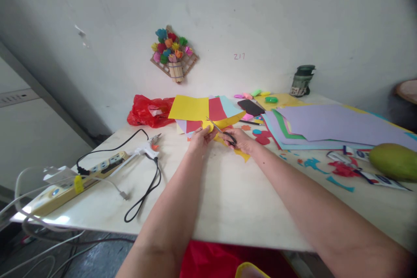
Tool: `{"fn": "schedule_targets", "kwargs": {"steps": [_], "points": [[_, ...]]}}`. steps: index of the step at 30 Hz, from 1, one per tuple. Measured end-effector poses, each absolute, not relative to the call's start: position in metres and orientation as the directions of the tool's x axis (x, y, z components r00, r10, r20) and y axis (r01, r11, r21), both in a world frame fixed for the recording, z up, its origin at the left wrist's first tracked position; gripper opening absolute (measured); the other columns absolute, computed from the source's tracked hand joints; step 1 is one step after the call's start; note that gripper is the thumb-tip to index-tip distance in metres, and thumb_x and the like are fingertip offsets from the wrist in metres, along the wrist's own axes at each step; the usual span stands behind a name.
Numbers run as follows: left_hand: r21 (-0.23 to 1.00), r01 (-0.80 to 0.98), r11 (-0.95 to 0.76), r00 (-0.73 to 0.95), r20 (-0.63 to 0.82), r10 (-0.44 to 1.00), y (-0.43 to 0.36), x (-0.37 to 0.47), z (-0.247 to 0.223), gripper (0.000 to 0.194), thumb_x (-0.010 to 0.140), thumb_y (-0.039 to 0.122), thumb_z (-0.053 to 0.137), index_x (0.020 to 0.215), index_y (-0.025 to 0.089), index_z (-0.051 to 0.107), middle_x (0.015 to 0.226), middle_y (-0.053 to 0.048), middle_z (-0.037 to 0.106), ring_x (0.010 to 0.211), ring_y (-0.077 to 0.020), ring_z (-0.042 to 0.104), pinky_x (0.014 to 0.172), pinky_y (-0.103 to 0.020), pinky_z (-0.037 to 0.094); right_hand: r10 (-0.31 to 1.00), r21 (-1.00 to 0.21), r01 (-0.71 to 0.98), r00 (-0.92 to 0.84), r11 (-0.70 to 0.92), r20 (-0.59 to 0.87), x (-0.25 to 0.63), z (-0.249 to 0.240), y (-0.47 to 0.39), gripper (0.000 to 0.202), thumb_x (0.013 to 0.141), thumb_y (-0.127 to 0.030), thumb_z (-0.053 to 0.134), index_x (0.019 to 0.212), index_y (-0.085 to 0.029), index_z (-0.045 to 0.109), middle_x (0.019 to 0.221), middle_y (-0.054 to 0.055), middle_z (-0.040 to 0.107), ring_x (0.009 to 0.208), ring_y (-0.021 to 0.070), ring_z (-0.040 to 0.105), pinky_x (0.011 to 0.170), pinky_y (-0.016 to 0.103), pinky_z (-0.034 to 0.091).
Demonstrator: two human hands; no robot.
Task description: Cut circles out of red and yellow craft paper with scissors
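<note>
My right hand [240, 139] is closed round the black handles of a pair of scissors [230, 137], whose blades point up and left. Pinched in my left hand [202, 136] is a piece of yellow paper [207, 126], right at the scissor blades. A longer yellow strip [232, 120] stretches to the right behind the scissors, and another yellow scrap [243, 155] hangs below my right hand. Just behind my hands lies a yellow sheet [189, 107] over red and pale blue sheets. My fingers partly hide the cut edge.
On the left are a glue gun [149, 147] and a power strip [104, 166] with loose cables. A red plastic bag [148, 110] and a phone [250, 107] lie at the back. On the right are stacked coloured sheets [329, 124], paper scraps, glue tubes, a green mango [394, 162] and a bottle [302, 81].
</note>
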State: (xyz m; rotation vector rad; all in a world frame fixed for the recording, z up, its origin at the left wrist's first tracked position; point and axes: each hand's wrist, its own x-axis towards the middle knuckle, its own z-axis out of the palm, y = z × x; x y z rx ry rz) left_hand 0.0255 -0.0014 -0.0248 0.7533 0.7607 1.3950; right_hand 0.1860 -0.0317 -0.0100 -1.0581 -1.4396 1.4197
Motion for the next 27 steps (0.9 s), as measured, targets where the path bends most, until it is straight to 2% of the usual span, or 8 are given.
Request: {"fn": "schedule_targets", "kwargs": {"steps": [11, 19, 27], "points": [[0.827, -0.561, 0.033, 0.035, -0.017, 0.999, -0.0010, 0.0251, -0.0252, 0.007, 0.075, 0.014, 0.067, 0.077, 0.013, 0.061, 0.077, -0.008, 0.071, 0.073, -0.0178, 0.071, 0.074, -0.026, 0.056, 0.957, -1.000, 0.010, -0.291, -0.002, -0.004, 0.1856, -0.0115, -0.0314, 0.030, 0.063, -0.034, 0.077, 0.064, -0.016, 0.053, 0.047, -0.005, 0.049, 0.035, 0.0035, 0.035, 0.031, 0.016, 0.023], [0.832, -0.554, 0.034, 0.018, -0.029, 0.999, -0.0003, 0.0241, -0.0257, 0.015, 0.073, 0.018, 0.071, 0.074, 0.015, 0.056, 0.081, -0.010, 0.071, 0.083, -0.0223, 0.071, 0.078, -0.031, 0.055, 0.956, -1.000, 0.002, -0.292, 0.012, 0.011, 0.1854, -0.0143, -0.0284, 0.027, 0.065, -0.030, 0.077, 0.062, -0.014, 0.055, 0.046, -0.005, 0.049, 0.034, 0.0034, 0.036, 0.031, 0.016, 0.025], [0.844, -0.537, -0.014, -0.038, -0.007, 0.999, -0.0012, 0.0236, -0.0249, 0.017, 0.074, 0.019, 0.069, 0.071, 0.016, 0.054, 0.071, -0.006, 0.069, 0.069, -0.0164, 0.069, 0.069, -0.025, 0.055, 0.960, -0.999, 0.032, -0.276, -0.034, -0.042, 0.1849, -0.0107, -0.0306, 0.028, 0.065, -0.028, 0.078, 0.061, -0.014, 0.054, 0.046, -0.005, 0.050, 0.034, 0.0025, 0.037, 0.032, 0.015, 0.027]]}}
